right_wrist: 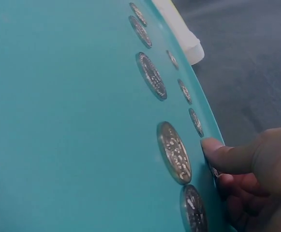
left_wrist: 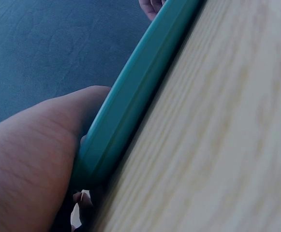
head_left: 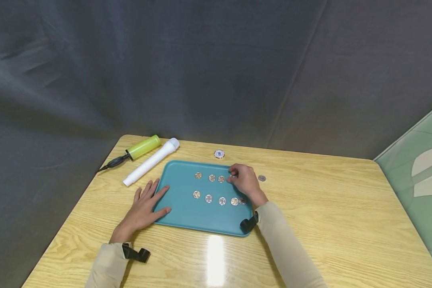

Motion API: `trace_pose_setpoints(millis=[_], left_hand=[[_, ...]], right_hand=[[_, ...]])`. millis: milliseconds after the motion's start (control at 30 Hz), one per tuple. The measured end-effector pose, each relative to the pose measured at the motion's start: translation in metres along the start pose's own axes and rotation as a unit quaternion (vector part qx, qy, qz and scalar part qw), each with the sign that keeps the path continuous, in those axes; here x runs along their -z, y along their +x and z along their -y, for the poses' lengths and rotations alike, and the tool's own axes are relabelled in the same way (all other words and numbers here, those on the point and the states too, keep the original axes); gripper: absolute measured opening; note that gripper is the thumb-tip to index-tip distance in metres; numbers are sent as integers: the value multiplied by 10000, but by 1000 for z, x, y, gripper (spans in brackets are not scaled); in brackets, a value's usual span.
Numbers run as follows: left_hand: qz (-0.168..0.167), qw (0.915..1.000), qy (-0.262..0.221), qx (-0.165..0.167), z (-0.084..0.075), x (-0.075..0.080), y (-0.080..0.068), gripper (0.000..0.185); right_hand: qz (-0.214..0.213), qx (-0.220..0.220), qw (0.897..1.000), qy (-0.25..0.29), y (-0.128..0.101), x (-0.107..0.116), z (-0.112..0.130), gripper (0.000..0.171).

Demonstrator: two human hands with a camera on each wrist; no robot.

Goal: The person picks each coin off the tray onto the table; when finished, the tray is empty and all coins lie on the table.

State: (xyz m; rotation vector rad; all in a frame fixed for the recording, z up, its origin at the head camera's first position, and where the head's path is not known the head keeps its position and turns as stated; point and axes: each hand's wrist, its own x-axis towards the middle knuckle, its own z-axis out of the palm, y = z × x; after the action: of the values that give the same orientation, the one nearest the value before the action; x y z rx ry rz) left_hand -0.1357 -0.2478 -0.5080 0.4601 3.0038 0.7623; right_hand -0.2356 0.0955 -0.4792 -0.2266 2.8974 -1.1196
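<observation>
My right hand (head_left: 245,180) pinches a coin (right_wrist: 214,170) between thumb and fingertips at the right end of the back row on the teal tray (head_left: 180,214). Two rows of gold and silver coins lie flat there. At the front row's right end, a gold coin (right_wrist: 175,152) touches or overlaps a darker coin (right_wrist: 195,209). Spread over the tray's left rim, my left hand (head_left: 142,210) rests with straight fingers. In the left wrist view, its thumb side lies against the tray's edge (left_wrist: 125,96).
A white microphone-shaped stick (head_left: 151,162) and a yellow-green hand pump (head_left: 143,147) with a black nozzle lie left of the tray. Behind the tray is a poker chip (head_left: 219,154). Another coin (head_left: 261,178) lies on the wooden table (head_left: 327,208), right of the tray.
</observation>
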Motion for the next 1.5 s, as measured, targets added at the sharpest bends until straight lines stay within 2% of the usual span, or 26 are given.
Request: trace_pose_setpoints(millis=[200,500,733,1167,1500], left_hand=[[-120,9999,-33,-66,0,-1,0,74],[53,10000,24,50,1,-1,1,76],[35,10000,31,45,2,-2,1,76],[98,9999,5,70,2,-1,2,76],[104,9999,-34,84,1,-2,1,76]], right_hand=[[42,27,10000,-37,2,0,0,27],[180,-7,9995,-260,4,3,2,18],[212,94,9992,-318,2,7,3,15],[194,306,9993,-127,-3,18,1,16],[258,146,9988,380,-4,28,-4,16]])
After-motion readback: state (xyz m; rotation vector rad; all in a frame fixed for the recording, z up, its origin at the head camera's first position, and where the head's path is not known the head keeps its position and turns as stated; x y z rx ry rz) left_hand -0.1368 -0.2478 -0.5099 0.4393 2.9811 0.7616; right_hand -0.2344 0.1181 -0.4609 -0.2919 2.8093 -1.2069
